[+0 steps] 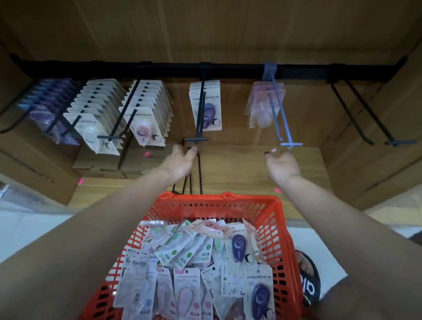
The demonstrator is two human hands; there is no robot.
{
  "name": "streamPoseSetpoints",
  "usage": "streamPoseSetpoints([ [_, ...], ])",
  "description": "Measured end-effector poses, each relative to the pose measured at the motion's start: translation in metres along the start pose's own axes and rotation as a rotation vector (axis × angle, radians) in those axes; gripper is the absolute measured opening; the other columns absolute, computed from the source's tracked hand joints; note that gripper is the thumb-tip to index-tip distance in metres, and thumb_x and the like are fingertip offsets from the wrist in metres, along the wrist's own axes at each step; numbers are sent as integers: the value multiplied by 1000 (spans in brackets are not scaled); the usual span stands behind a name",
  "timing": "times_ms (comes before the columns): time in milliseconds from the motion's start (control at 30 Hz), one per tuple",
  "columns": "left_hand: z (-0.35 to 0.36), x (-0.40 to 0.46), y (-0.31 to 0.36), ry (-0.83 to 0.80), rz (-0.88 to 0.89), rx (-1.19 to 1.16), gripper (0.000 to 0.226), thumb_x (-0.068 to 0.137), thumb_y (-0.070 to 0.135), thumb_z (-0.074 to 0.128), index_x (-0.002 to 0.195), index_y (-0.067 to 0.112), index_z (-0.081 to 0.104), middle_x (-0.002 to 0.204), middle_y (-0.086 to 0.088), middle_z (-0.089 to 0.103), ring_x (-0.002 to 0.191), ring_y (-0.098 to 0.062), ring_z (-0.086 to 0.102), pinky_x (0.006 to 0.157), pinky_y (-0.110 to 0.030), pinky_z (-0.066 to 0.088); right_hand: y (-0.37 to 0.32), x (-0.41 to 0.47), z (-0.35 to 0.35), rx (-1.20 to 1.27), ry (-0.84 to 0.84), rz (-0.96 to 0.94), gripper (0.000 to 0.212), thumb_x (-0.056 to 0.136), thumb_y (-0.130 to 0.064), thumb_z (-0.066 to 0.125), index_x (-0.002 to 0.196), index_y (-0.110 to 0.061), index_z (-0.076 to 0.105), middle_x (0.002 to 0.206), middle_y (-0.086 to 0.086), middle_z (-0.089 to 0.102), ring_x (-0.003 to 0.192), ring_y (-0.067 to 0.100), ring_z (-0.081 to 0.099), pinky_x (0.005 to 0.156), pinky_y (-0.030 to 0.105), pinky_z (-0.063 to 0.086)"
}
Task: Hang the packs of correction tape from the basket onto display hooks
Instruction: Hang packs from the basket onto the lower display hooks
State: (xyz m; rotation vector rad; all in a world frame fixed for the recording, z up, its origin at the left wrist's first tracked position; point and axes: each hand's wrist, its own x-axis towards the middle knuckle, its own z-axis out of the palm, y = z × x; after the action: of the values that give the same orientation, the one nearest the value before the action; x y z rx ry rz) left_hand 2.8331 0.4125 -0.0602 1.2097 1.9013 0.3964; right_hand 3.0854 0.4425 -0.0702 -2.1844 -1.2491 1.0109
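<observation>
A red basket full of several correction tape packs hangs below my arms. My left hand grips the basket's black handles, just under the tip of a black hook that carries purple packs. My right hand is raised palm up, with loosely curled fingers that hold nothing, just below the tip of a blue hook. Blurred pink packs hang far back on that blue hook.
A black rail runs across a wooden panel. To the left, its hooks carry dense rows of white packs, pink ones and purple ones. A bare black hook juts out at the right.
</observation>
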Motion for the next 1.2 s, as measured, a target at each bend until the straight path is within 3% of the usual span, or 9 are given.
streamPoseSetpoints([
  [167, 42, -81, -81, -67, 114, 190, 48, 109, 39, 47, 150, 15, 38, 136, -7, 63, 96, -15, 66, 77, -23, 56, 34, -64, 28, -46, -36, -100, 23, 104, -23, 54, 118, -5, 59, 111, 18, 69, 113, 38, 66, 86, 35, 47],
  [333, 79, -103, -154, -209, 126, 507, 53, 101, 28, 61, 149, 19, 38, 144, -13, 55, 125, -29, 58, 101, -42, 51, 80, -111, 45, -314, -282, -280, 11, 100, -8, 55, 98, -16, 63, 91, 5, 71, 73, 20, 65, 68, 30, 48],
  [533, 99, -105, -179, -182, 84, 607, 77, 99, 36, 66, 161, 16, 24, 165, -7, 27, 147, -29, 35, 118, -45, 37, 132, -129, 60, -846, -617, -345, 30, 97, -15, 56, 127, -13, 54, 125, 11, 55, 119, 34, 59, 89, 37, 50],
  [700, 98, -101, -182, 119, 87, 409, 46, 100, 27, 64, 139, 12, 46, 140, -8, 46, 103, -27, 61, 80, -38, 50, 145, -127, 69, -782, -442, -431, 36, 96, -9, 57, 132, -9, 53, 133, 14, 52, 115, 34, 59, 81, 36, 47],
  [767, 93, -94, -183, 192, 67, 464, 54, 99, 36, 65, 142, 11, 44, 140, -12, 46, 118, -30, 55, 94, -41, 50, 140, -123, 73, -694, -394, -475, 48, 94, -10, 61, 140, -12, 48, 142, 14, 49, 122, 34, 57, 85, 36, 48],
  [833, 91, -88, -188, 121, -9, 545, 65, 101, 46, 59, 152, 12, 37, 152, -16, 36, 137, -35, 42, 112, -44, 40, 137, -118, 77, -650, -431, -506, 72, 94, -14, 66, 158, -19, 33, 156, 9, 39, 138, 33, 48, 107, 41, 47],
  [967, 93, -84, -200, -95, -95, 431, 64, 103, 46, 55, 157, 15, 37, 165, -15, 22, 144, -37, 39, 117, -48, 38, 134, -112, 86, -687, -574, -479, 89, 97, -28, 67, 167, -29, 12, 173, 1, 17, 157, 31, 21, 126, 49, 27],
  [1067, 97, -85, -195, -18, -1, 635, 65, 101, 52, 55, 151, 13, 38, 157, -17, 31, 142, -35, 38, 117, -46, 37, 133, -107, 91, -662, -636, -407, 71, 96, -29, 65, 161, -26, 35, 164, 1, 37, 151, 29, 29, 121, 44, 33],
  [1200, 105, -82, -166, -55, 243, 694, 87, 100, 52, 57, 165, 22, 7, 172, -11, 9, 158, -31, 13, 129, -47, 15, 131, -99, 92, -527, -608, -343, 40, 92, -12, 61, 131, -23, 65, 132, 2, 59, 121, 26, 57, 97, 40, 54],
])
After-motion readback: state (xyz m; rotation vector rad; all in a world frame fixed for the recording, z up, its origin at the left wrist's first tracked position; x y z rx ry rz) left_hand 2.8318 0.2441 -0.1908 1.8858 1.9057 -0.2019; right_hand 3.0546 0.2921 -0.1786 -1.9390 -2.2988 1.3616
